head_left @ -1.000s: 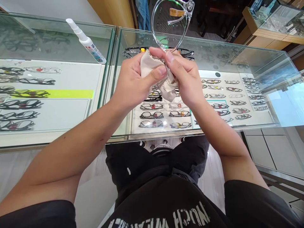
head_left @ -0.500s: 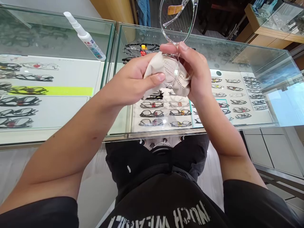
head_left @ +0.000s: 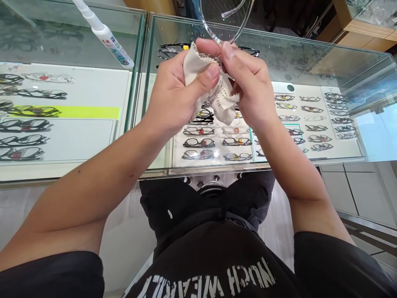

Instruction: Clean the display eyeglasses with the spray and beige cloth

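Above the glass counter, my left hand [head_left: 176, 91] pinches a cream cloth [head_left: 226, 108] with zigzag edges, its thumb pressing the cloth over one lens of a pair of glasses. The clear-framed glasses [head_left: 208, 31] stand on end, the other lens rising past the top of the view. My right hand [head_left: 252, 78] grips them at the bridge between thumb and fingers, close against my left fingertips. Cloth and fingers hide most of the lower lens.
A white spray bottle [head_left: 111, 46] stands on the counter at the upper left. Inside the glass display case [head_left: 350, 150] lie rows of eyeglasses [head_left: 198, 142]. Several black-framed glasses [head_left: 249, 51] lie behind my hands. A wooden cabinet [head_left: 359, 35] is at the upper right.
My left thumb has moved up and right, and the cloth now covers the lower lens that showed before. The glasses sit slightly higher and further left in view.
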The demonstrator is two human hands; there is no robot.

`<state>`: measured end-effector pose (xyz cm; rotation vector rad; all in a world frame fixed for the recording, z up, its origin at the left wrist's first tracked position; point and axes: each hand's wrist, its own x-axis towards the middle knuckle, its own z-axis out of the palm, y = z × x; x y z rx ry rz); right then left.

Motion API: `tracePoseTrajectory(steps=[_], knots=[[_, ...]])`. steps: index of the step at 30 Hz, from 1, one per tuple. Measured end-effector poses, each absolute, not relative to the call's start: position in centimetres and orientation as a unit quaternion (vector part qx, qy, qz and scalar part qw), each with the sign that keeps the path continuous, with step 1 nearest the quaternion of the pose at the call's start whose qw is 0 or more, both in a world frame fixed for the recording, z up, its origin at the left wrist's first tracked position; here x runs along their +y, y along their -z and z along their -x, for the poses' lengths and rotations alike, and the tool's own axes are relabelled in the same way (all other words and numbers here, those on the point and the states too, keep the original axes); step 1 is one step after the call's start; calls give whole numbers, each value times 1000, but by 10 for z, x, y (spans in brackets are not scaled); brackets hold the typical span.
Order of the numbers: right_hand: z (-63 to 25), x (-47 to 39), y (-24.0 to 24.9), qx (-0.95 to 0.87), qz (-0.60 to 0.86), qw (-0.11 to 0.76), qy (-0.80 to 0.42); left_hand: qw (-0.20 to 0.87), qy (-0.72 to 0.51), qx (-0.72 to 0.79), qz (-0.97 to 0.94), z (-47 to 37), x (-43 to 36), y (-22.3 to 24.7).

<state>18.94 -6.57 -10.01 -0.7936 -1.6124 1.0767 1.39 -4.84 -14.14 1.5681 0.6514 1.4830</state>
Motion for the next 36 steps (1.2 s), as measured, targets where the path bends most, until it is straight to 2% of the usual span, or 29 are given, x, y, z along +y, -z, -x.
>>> tracePoseTrajectory(steps=[11,16,20,26,31,36], knots=[[-198,-61,94,-639,350,492,-477,497,-521,291,-630,-1,-54,127],[-194,-60,95,-606,357,518,-486,490,-472,233,-695,2,-56,119],[-191,-64,97,-642,323,517,-465,461,-513,233,-685,-5,-54,123],[-191,-66,98,-694,380,467,-396,420,-602,226,-641,-16,-49,137],[-192,-66,95,-697,353,490,-387,462,-579,233,-630,-12,-48,135],[-194,-55,99,-650,285,526,-469,507,-515,263,-639,-1,-54,125]])
